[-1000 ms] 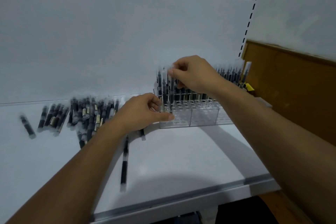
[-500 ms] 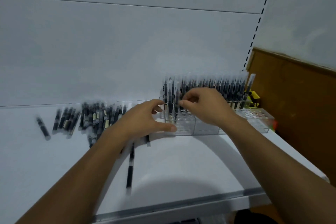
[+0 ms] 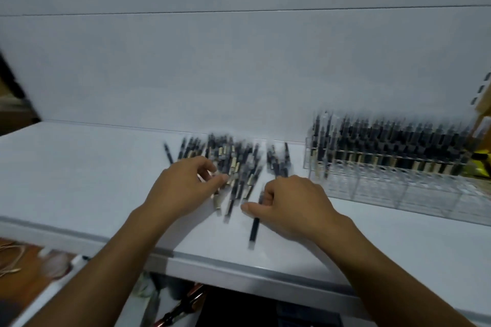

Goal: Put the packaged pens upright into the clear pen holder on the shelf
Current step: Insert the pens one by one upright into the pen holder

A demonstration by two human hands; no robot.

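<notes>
Pens [image 3: 233, 167] are being found piled flat on shelf [image 3: 79, 167], just left of holder [image 3: 398, 191]. L hand [image 3: 183, 188] is being curled onto pile, hold unclear (blur). One pen [image 3: 254, 231] is being gripped by R hand [image 3: 295, 207].

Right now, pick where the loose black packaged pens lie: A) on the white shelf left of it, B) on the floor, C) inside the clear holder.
A: the loose black packaged pens lie flat on the white shelf, left of the clear plastic pen holder.
</notes>
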